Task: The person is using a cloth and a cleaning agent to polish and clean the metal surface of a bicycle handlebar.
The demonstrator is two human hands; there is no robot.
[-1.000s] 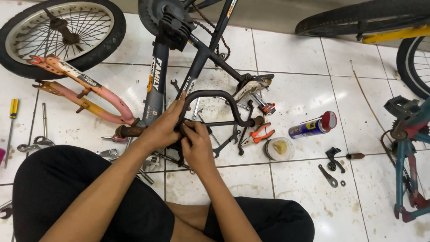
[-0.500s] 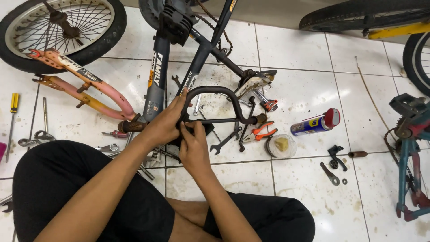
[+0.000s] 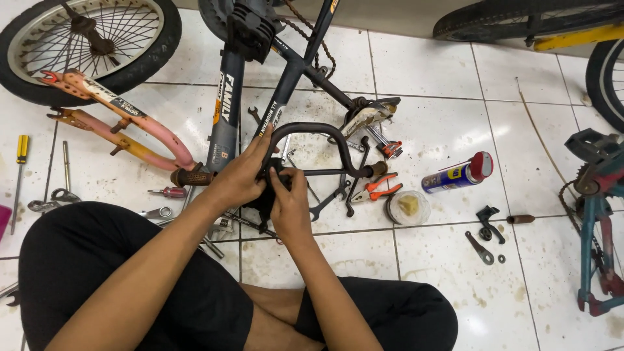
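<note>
The left hand (image 3: 237,179) and right hand (image 3: 290,205) both curl tight around the black handlebar (image 3: 312,130).

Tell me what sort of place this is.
Probably a bicycle repair spot, worked on a tiled floor: a stripped dark bicycle frame, a loose spoked wheel, and wrenches, pliers and a spray can lie scattered around.

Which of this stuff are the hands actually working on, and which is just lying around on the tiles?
In hand: left hand, right hand, black handlebar, dark stem part.

Lying about: spray can, orange pliers, yellow screwdriver, grease tub, pink fork.
</note>
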